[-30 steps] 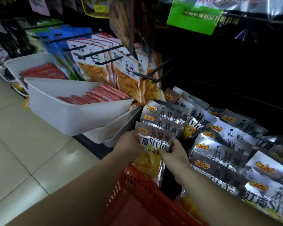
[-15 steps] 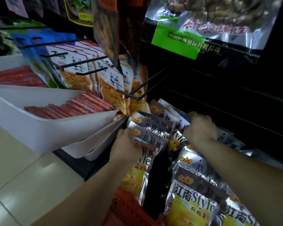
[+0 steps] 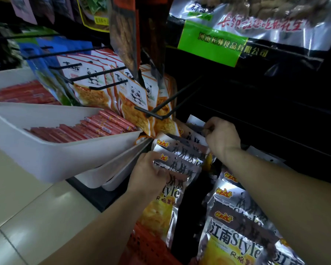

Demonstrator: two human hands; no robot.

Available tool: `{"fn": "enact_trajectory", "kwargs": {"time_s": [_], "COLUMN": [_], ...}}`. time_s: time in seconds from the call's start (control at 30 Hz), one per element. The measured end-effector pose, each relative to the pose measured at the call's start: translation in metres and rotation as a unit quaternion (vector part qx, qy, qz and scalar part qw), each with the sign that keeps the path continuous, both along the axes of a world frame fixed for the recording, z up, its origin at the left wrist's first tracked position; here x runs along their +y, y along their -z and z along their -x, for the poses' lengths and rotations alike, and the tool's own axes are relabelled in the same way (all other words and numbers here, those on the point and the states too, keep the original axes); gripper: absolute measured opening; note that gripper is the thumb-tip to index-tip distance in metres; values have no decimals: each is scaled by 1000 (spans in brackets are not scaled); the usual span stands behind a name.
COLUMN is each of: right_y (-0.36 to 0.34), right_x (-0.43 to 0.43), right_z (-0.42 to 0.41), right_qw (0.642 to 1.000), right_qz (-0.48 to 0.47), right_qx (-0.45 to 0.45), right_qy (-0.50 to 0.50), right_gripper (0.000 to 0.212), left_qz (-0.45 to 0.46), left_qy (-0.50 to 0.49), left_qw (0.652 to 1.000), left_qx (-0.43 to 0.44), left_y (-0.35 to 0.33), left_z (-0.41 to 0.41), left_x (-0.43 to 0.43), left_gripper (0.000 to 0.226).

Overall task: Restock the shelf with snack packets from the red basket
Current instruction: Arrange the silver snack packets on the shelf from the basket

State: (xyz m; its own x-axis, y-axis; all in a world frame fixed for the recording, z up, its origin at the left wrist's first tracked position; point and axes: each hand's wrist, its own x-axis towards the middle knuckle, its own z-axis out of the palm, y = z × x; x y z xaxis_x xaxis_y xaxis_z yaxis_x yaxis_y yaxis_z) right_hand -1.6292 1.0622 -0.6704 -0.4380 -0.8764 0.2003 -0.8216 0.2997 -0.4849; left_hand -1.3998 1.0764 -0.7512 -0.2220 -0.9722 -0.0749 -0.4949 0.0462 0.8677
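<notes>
My left hand (image 3: 147,172) grips the top of a silver and yellow snack packet (image 3: 165,199) that hangs down in front of a row of the same packets (image 3: 180,152) on the low shelf. My right hand (image 3: 221,137) reaches further back and pinches the tops of the rear packets (image 3: 194,124) in that row. The rim of the red basket (image 3: 141,245) shows at the bottom, under my left forearm. A second row of the same packets (image 3: 235,222) lies to the right.
White tubs (image 3: 46,150) of red sausages stick out at the left. Black hooks (image 3: 157,113) with panda-print packets (image 3: 134,96) hang above the row. A big peanut bag (image 3: 246,25) hangs overhead. Tiled floor (image 3: 23,207) lies to the left.
My right hand let go of the front packet and moved back to the rear of the row. My left hand kept the packet and rose toward the row. The view moved closer.
</notes>
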Motion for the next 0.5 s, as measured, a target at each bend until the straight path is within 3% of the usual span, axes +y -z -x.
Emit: {"fn": "enact_trajectory", "kwargs": {"time_s": [0.1, 0.2, 0.3, 0.5], "right_y": [5, 17, 29, 26], "right_x": [3, 12, 14, 17], "right_z": [-4, -5, -3, -1], "right_qw": [999, 996, 991, 974], "right_qz": [32, 23, -43, -33], "right_qx": [-26, 57, 88, 214], "right_qy": [-14, -66, -90, -70], "right_gripper": [23, 17, 43, 33], "left_qz": [8, 8, 11, 18], "left_qy": [10, 7, 13, 14], "left_qw": [1000, 1000, 1000, 1000], "left_qx": [3, 16, 25, 6], "left_y": [-1, -3, -3, -3], "left_z": [-2, -2, -1, -3], "left_x": [1, 0, 2, 1], "left_gripper": [38, 37, 37, 36]}}
